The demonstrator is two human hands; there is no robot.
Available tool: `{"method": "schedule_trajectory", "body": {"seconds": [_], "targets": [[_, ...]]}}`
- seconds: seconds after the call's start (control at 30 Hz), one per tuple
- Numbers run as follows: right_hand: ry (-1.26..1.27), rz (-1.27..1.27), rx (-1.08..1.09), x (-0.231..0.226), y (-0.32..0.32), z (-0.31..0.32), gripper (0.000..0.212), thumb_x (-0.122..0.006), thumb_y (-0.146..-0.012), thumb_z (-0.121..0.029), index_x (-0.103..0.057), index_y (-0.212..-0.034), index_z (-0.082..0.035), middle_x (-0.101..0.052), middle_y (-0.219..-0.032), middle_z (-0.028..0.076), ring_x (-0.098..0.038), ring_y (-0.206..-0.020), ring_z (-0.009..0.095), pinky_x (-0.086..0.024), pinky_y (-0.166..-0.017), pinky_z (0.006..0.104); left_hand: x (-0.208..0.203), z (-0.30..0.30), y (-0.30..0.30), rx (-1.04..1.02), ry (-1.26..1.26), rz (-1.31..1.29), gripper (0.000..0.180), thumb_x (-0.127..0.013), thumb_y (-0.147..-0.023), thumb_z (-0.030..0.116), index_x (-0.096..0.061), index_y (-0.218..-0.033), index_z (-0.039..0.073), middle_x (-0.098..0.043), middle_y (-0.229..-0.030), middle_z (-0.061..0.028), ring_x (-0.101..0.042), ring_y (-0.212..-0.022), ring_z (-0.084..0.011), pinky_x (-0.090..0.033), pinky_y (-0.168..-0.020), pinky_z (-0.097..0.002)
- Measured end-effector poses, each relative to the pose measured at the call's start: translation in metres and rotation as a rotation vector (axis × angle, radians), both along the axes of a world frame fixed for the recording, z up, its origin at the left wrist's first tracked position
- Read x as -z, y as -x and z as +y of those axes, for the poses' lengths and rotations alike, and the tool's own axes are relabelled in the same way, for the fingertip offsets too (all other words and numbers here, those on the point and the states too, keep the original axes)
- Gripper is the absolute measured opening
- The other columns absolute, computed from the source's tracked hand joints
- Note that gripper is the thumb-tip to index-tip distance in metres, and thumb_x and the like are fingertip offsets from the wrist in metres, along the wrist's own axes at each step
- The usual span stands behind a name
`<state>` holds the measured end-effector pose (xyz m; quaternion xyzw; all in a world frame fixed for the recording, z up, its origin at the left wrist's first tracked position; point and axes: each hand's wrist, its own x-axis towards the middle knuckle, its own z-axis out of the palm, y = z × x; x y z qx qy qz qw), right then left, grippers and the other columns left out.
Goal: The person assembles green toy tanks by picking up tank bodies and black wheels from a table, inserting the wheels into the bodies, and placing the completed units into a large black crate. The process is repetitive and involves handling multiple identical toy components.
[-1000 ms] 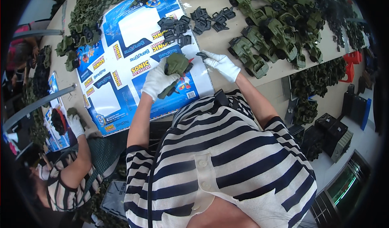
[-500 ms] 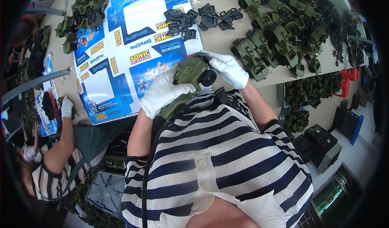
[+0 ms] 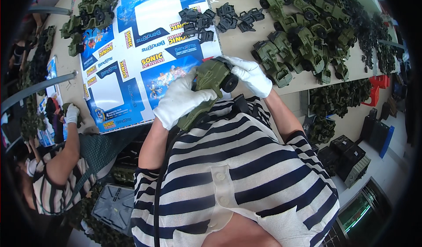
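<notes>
An olive-green toy jeep (image 3: pixel 211 78) with black wheels is held tilted in front of my chest, over the table's near edge. My left hand (image 3: pixel 182 99), in a white glove, is closed around its body, thumb lying across the green side. At the far end of the jeep, my gloved right hand (image 3: pixel 250 74) pinches a dark part at its front, beside the black wheel. The fingertips partly cover this dark part, so its shape is unclear. Beneath the hands lies a blue and white printed sheet (image 3: pixel 118 58) on the table.
Small black plastic frames (image 3: pixel 226 18) lie on the sheet's far right edge and beside it. A heap of green toy jeeps (image 3: pixel 303 45) covers the right of the table, black parts (image 3: pixel 373 40) beyond. More green jeeps (image 3: pixel 94 16) sit far left. A co-worker's gloved hand (image 3: pixel 71 114) works at left.
Both my hands and the jeep have shifted slightly to the right, with the same grips. At left, the co-worker's dark item has moved a little.
</notes>
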<state>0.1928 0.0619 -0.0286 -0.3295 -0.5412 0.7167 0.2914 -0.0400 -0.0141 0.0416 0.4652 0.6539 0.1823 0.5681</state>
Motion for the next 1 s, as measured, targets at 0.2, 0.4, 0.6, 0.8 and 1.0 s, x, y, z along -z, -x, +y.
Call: {"method": "schedule_trajectory", "body": {"seconds": [0.2,0.4,0.6,0.8,1.0], "targets": [[0.429,-0.199,0.150,-0.013,0.016,0.010,0.048,-0.052,-0.101,-0.050,-0.062,-0.079,-0.008,-0.064,-0.087,0.004,-0.051,-0.075,0.009,-0.042,-0.071,0.0233,-0.034,-0.003,-0.022,0.350,-0.253,0.442,0.079,-0.081,-0.072,0.023,-0.046,-0.140,0.003,-0.070,-0.094,-0.0236,-0.069,-0.087,-0.0357,-0.053,-0.081,-0.0402],[0.719,-0.136,-0.016,-0.057,0.024,-0.003,0.038,-0.057,-0.101,-0.033,-0.063,-0.124,-0.003,-0.067,-0.116,0.009,-0.065,-0.100,0.013,-0.055,-0.087,0.0317,-0.027,-0.019,-0.023,0.496,-0.724,0.506,0.088,-0.083,-0.063,0.024,-0.045,-0.139,0.003,-0.068,-0.104,-0.0235,-0.066,-0.079,-0.0297,-0.048,-0.067,-0.0418],[0.716,0.022,0.176,-0.035,0.021,-0.015,0.029,-0.056,-0.101,-0.028,-0.066,-0.110,-0.003,-0.069,-0.100,0.005,-0.066,-0.088,0.013,-0.054,-0.078,0.0283,-0.029,-0.018,-0.027,0.574,-0.845,0.625,0.079,-0.079,-0.065,0.024,-0.050,-0.135,0.001,-0.064,-0.111,-0.0220,-0.063,-0.079,-0.0275,-0.048,-0.063,-0.0404],[0.514,0.115,0.341,-0.029,0.022,-0.021,0.032,-0.056,-0.102,-0.031,-0.070,-0.107,-0.003,-0.070,-0.097,0.003,-0.065,-0.086,0.012,-0.053,-0.080,0.0288,-0.032,0.004,-0.022,0.618,-0.965,0.602,0.079,-0.074,-0.057,0.011,-0.049,-0.132,0.001,-0.066,-0.112,-0.0222,-0.063,-0.075,-0.0274,-0.047,-0.065,-0.0395],[0.704,-0.148,0.510,-0.016,-0.013,0.020,0.040,-0.061,-0.098,-0.038,-0.064,-0.121,-0.005,-0.067,-0.109,0.007,-0.064,-0.092,0.016,-0.053,-0.082,0.0320,-0.042,0.043,-0.039,0.515,-0.864,0.548,0.094,-0.087,-0.058,0.026,-0.045,-0.139,0.003,-0.055,-0.136,-0.0217,-0.055,-0.122,-0.0322,-0.040,-0.096,-0.0449]]}}
